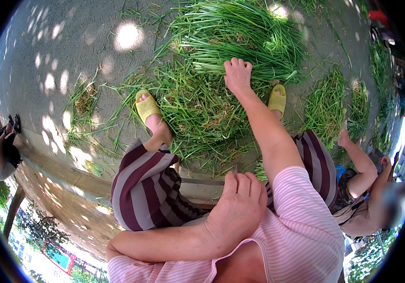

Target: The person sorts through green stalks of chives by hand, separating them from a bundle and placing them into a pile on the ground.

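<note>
A thick heap of long green stalks that look like garlic chives (220, 21) lies on the pavement ahead of me, pale ends along its near edge. My right hand (239, 72) reaches down to that edge, fingers curled around some stalks. Close to my chest, my left hand (239, 201) is bent inward with its back to the camera; its palm and anything inside are hidden. Just past its fingers, the end of a small bunch of green stems (260, 171) shows beside my right arm. Between my feet spreads a looser pile of green and yellowed leaf trimmings (202, 106).
My yellow sandals, left (147, 106) and right (277, 99), flank the trimmings. More leaf piles (325, 106) lie to the right, near a seated person (361, 208). Another person (0, 152) is at far left. A curb (61, 168) runs behind my left side.
</note>
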The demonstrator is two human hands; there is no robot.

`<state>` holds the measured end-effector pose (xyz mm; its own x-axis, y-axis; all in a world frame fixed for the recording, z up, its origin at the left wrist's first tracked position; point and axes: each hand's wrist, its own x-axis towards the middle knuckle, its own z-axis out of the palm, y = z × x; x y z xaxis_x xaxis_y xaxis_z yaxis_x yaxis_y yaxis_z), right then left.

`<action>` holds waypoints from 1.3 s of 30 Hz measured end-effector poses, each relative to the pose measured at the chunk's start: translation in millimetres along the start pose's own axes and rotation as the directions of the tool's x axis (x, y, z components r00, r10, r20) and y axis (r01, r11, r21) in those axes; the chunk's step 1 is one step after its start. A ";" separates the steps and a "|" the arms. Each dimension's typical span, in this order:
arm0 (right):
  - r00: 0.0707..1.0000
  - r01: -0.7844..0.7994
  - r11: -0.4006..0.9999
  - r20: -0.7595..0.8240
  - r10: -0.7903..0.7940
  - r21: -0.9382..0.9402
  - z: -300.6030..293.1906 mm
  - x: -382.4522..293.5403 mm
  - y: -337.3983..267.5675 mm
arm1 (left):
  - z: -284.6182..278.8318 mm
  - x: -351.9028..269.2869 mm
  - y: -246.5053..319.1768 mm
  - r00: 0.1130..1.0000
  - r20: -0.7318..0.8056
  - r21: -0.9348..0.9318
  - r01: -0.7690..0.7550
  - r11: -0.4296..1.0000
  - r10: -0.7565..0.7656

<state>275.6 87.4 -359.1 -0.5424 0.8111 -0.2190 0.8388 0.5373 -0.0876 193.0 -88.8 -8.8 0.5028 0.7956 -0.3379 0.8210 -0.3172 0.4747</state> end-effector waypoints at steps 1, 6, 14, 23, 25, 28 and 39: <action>1.000 -0.003 0.999 -0.012 0.004 0.040 -3.8 1.4 1.7 | -0.5 -0.2 0.1 1.000 0.003 0.001 0.000 1.000 0.000; 0.993 -0.016 0.985 -0.115 0.037 0.173 1.9 10.0 16.4 | -2.5 -1.3 -0.4 1.000 0.005 0.018 -0.010 1.000 0.010; 0.979 -0.153 0.926 -0.072 0.189 0.346 -13.1 23.6 30.0 | -0.3 -3.6 -1.5 1.000 -0.006 0.045 -0.013 0.999 0.013; 0.927 -0.281 0.912 0.332 0.177 0.298 -59.1 33.6 42.2 | 0.8 -7.7 1.4 0.999 -0.037 0.100 -0.005 0.995 0.009; 0.910 -0.258 0.915 0.396 0.123 0.309 -66.8 35.3 45.1 | -1.3 -8.3 1.7 0.999 -0.032 0.104 -0.003 0.995 0.006; 0.897 -0.225 0.892 0.440 0.032 0.393 -80.9 35.3 50.1 | -1.7 -8.5 1.7 0.999 -0.034 0.104 0.009 0.994 -0.006; 0.886 -0.408 0.724 0.433 0.167 0.556 -122.9 12.0 79.8 | 9.5 -4.0 0.5 0.998 -0.053 0.141 0.050 0.989 -0.043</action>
<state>330.4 168.4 -249.3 -0.3201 0.7081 -0.6294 0.8548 -0.0705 -0.5141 194.0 -97.0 -14.9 0.4522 0.8346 -0.3146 0.8749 -0.3466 0.3382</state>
